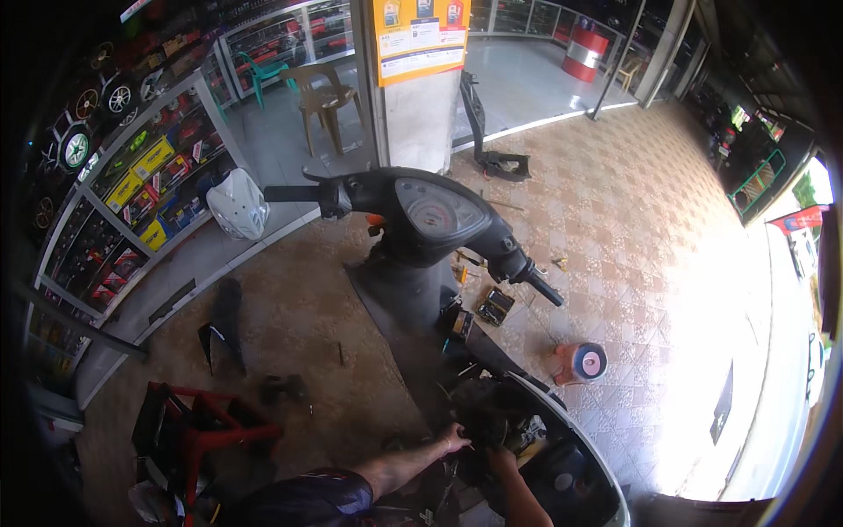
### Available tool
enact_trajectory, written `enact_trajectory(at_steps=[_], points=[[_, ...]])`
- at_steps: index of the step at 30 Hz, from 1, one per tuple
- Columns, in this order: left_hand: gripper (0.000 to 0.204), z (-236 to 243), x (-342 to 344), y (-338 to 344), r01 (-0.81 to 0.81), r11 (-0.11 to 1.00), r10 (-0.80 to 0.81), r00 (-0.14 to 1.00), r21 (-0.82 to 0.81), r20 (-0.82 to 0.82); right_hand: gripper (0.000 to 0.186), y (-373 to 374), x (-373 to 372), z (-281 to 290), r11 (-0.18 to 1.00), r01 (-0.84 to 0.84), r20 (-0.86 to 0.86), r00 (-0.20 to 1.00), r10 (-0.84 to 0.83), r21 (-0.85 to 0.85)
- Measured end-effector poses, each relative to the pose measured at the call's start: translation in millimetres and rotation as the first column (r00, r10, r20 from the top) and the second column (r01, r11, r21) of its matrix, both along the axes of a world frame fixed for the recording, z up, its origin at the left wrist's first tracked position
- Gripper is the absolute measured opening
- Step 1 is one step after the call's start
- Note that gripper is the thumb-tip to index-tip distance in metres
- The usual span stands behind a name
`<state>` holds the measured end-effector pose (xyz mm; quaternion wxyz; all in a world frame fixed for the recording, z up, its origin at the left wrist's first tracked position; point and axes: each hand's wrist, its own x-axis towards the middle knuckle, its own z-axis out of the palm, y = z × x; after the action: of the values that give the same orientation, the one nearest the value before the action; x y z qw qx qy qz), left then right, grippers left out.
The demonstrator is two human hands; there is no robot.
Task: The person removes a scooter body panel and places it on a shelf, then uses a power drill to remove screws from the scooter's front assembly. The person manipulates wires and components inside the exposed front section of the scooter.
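A dark motor scooter (413, 290) with its handlebar and round gauge (430, 215) stands in front of me. Its middle section is opened up, exposing dark engine parts (492, 422) inside the body shell. My left hand (453, 438) reaches in from the lower left, its fingers drawn together at those parts. Whatever they grip is too small and dark to make out. Close beside it, my right hand (501, 460) is down among the same parts, its fingers hidden in shadow.
A red metal stand (198, 430) is at the lower left, near a black body panel (224, 329) on the tiled floor. Right of the scooter lie an open tool case (496, 306) and a round tub (581, 362). Glass display shelves (132, 193) line the left.
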<state>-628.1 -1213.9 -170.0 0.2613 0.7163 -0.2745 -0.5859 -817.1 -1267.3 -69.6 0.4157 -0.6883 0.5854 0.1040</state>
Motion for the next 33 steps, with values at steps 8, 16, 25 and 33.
enact_trajectory(at_steps=[8, 16, 25, 33], points=[[0.094, 77, 78, 41, -0.095, 0.983, 0.107, 0.992, 0.159, -0.070, 0.054, 4, -23, -12, 0.813, 0.050, 0.058, 0.998, -0.020, -0.580], [0.095, 141, 122, 102, -0.335, 0.917, 0.349, 0.937, 0.217, -0.030, 0.043, -46, -51, -113, 0.895, 0.351, 0.066, 0.936, -0.347, -0.276], [0.099, 145, 109, 169, -0.411, 0.836, 0.427, 0.903, 0.363, 0.039, 0.039, -75, -42, -125, 0.949, 0.313, 0.006, 0.950, -0.313, -0.026], [0.094, 154, 97, 188, -0.425, 0.808, 0.444, 0.894, 0.407, 0.053, 0.038, -73, -27, -93, 0.846, 0.533, 0.021, 0.846, -0.533, 0.012]])
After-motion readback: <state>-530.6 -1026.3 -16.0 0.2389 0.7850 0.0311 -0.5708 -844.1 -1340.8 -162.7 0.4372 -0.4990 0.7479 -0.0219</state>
